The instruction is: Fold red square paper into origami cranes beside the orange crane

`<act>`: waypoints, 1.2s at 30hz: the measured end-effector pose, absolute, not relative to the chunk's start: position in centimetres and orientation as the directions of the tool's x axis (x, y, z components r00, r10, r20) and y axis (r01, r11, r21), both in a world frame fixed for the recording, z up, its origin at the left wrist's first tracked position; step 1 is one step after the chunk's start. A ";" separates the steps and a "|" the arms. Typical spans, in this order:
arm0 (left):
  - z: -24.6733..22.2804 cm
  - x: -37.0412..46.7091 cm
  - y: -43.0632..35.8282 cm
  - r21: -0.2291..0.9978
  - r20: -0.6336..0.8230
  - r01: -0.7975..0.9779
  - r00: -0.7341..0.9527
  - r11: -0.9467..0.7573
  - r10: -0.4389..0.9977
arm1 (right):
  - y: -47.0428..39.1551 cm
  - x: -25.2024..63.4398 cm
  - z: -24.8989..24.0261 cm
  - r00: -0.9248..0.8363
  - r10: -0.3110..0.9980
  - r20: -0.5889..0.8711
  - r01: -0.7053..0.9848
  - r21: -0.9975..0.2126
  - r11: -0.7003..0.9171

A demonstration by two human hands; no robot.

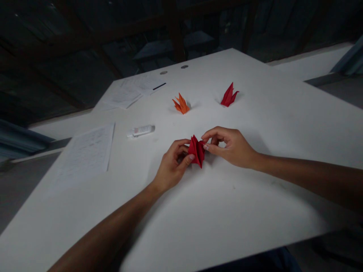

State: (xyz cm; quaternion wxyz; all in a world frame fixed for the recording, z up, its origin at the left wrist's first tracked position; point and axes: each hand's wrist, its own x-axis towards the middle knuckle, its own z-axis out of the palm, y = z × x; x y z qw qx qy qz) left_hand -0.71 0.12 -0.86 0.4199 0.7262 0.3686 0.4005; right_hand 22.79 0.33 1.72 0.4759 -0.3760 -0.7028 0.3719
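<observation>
A folded red paper piece [197, 152] is held between both hands above the white table. My left hand [174, 162] pinches its left side, with the thumb in front and the fingers partly hidden behind. At the upper right of the paper, my right hand [228, 145] pinches a small tip between thumb and index finger. Farther back stand an orange folded paper crane [182, 104] and, to its right, a red folded paper crane [229, 96].
A white glue tube [141, 130] lies left of the hands. Printed sheets [90, 151] rest at the left, more papers [124, 92] farther back with a dark pen [159, 86]. Two round discs sit near the white table's [255, 211] far edge, before a dark window.
</observation>
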 end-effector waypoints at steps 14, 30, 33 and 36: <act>-0.2 -0.6 -1.1 0.418 0.703 0.609 0.253 -0.674 0.665 | -1.3 22.6 2.8 -0.317 0.891 0.326 -0.098 -0.945 0.311; -0.3 -0.6 -0.8 0.317 0.718 0.593 0.361 -0.740 0.596 | -1.0 21.8 3.3 -0.310 0.938 0.157 -0.230 -0.969 0.086; -0.4 -0.5 -0.8 0.320 0.721 0.598 0.349 -0.735 0.598 | -1.2 22.0 3.6 -0.225 0.943 0.246 -0.027 -0.969 0.247; -0.5 -0.4 -0.9 0.346 0.697 0.610 0.341 -0.712 0.631 | -1.6 22.3 4.0 -0.206 0.918 0.340 0.153 -0.915 0.373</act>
